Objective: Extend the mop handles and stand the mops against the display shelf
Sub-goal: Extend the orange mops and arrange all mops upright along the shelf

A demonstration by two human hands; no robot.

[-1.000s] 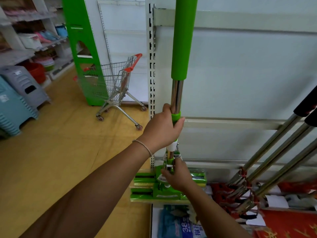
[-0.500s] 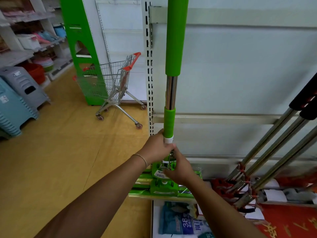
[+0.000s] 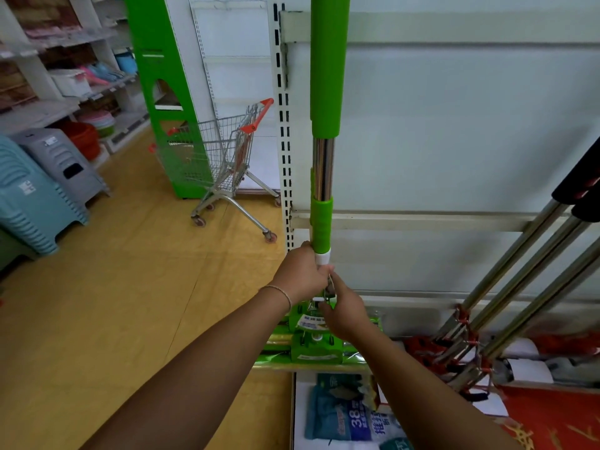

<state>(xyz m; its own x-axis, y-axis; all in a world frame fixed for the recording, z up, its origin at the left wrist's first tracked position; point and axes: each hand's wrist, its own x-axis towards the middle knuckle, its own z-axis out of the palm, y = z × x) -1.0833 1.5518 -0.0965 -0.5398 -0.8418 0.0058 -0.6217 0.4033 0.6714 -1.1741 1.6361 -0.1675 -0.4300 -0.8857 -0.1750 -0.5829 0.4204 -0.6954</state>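
A green mop stands upright in front of the white display shelf [image 3: 454, 131]. Its handle [image 3: 328, 69] has a long green grip on top, a chrome tube below it and a green locking collar [image 3: 320, 227]. My left hand [image 3: 300, 274] grips the tube just under the collar. Right below, my right hand [image 3: 345, 311] pinches the metal lever above the green mop head [image 3: 316, 349], which rests at the shelf's base. Three chrome-handled mops with red heads [image 3: 506, 277] lean against the shelf on the right.
A shopping cart [image 3: 227, 164] stands on the yellow floor behind a green shelf end [image 3: 162, 92]. Stacked plastic stools [image 3: 35, 190] sit at the left. Packaged goods [image 3: 344, 417] lie on the low shelf under my arms.
My left hand has slid down the handle from on the collar to just under it. My right hand stays on the lever, and the two hands now sit close together.
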